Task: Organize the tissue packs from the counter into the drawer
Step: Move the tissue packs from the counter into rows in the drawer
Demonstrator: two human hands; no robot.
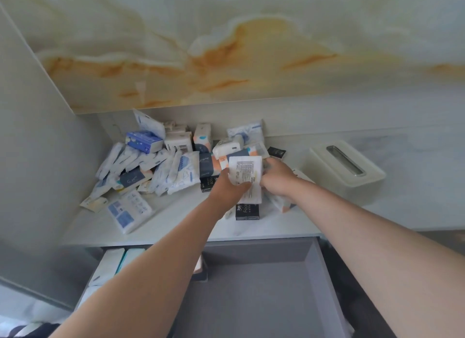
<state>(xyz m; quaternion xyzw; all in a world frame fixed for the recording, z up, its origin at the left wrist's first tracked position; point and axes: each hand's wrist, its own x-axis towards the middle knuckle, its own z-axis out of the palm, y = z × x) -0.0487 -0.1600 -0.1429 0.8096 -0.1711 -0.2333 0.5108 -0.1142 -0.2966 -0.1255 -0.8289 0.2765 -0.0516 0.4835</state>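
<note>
A heap of several tissue packs (161,161) in white, blue and dark wrappers covers the pale counter (191,219). Both hands are raised over the heap's right side. My left hand (227,186) grips a white tissue pack (247,179) with printed text from the left. My right hand (275,176) pinches the same pack's right edge. Below the counter a grey drawer (256,282) stands pulled out, with a few white packs (110,264) lined up at its left end. My arms hide part of the drawer.
A cream tissue box (346,165) with a slot on top sits on the counter at the right. A black pack (247,212) lies near the counter's front edge. A white wall closes the left side, and a marbled panel rises behind.
</note>
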